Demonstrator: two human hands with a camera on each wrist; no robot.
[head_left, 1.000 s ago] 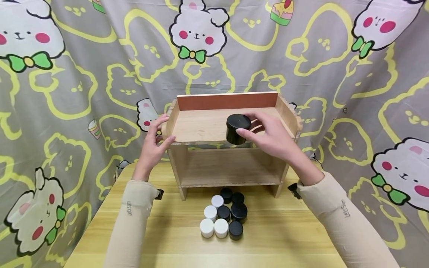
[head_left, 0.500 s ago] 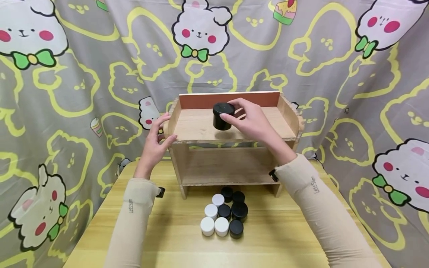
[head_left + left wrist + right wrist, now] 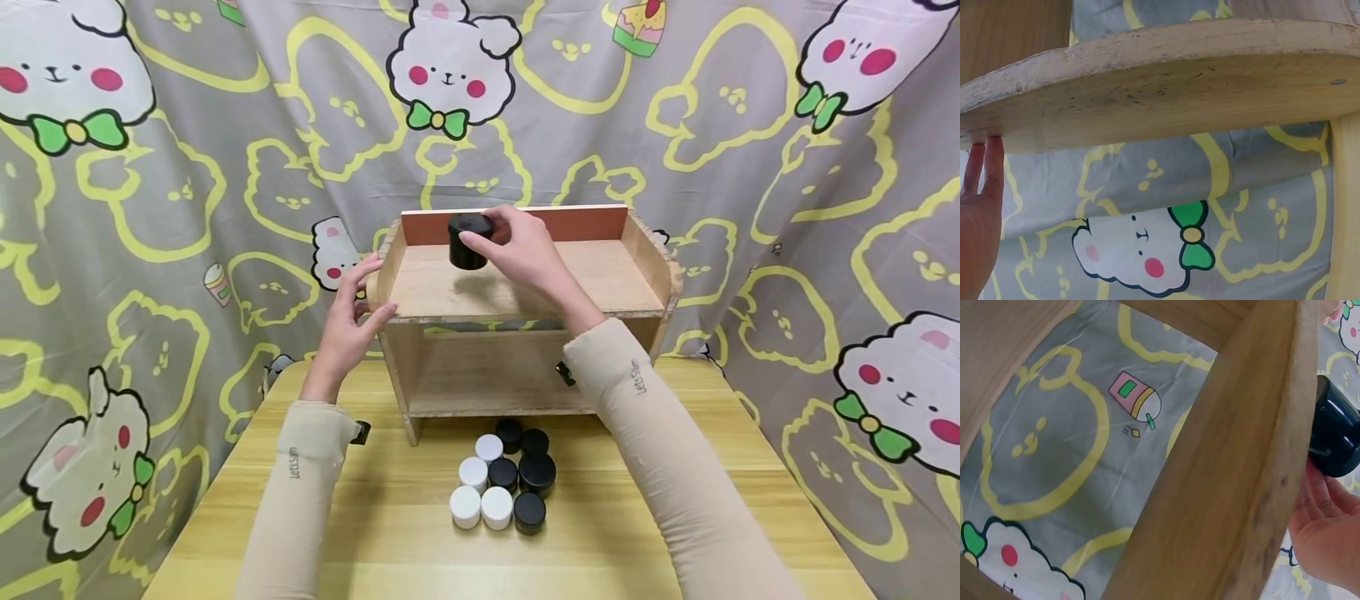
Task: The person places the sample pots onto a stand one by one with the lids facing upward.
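Note:
My right hand [image 3: 528, 254] pinches a black lidded jar [image 3: 468, 243], upright, above the top board of a two-tier wooden shelf [image 3: 585, 279]. A shadow falls on the board below the jar. In the right wrist view the jar [image 3: 1337, 428] is partly hidden by the shelf's wood. My left hand [image 3: 347, 325] holds the shelf's left side panel, thumb at the front corner and fingers on the outside. The left wrist view shows fingertips [image 3: 994, 140] against that panel [image 3: 1166, 94]. White jars [image 3: 465, 507] and black jars [image 3: 536, 472] stand grouped on the table before the shelf.
The shelf stands toward the back of a light wooden table [image 3: 405, 558]. Its lower board [image 3: 487, 375] sits under the top one, and a reddish-brown back strip [image 3: 577, 227] edges the top. A patterned grey curtain [image 3: 247, 167] hangs close behind and around the sides.
My right hand has carried the black jar leftward and farther back, from the shelf's front edge to over the top board's left half. The left hand keeps its place on the side panel.

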